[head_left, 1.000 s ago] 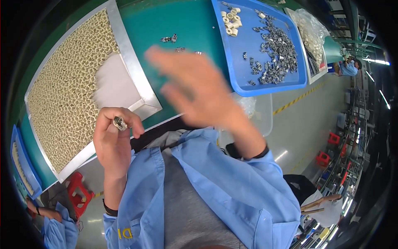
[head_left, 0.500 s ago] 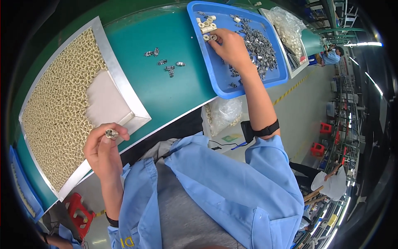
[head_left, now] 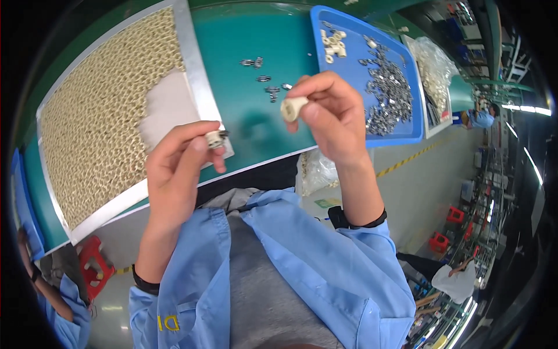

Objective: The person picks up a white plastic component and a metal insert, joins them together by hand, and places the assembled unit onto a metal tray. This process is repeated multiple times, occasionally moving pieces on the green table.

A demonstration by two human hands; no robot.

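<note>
Green bench top [head_left: 256,93] runs across the far side of a factory hall. Above its near edge, the right hand [head_left: 331,119] pinches a small cream cylindrical part [head_left: 292,107] between thumb and fingertips. Just left, the left hand [head_left: 177,166] is closed on a similar small part with a metal clip [head_left: 216,138]. A few loose metal clips [head_left: 264,78] lie on the bench beyond. Far right sits a blue tray [head_left: 401,131] of clips and cream parts; left, a metal tray [head_left: 195,87] filled with cream parts.
</note>
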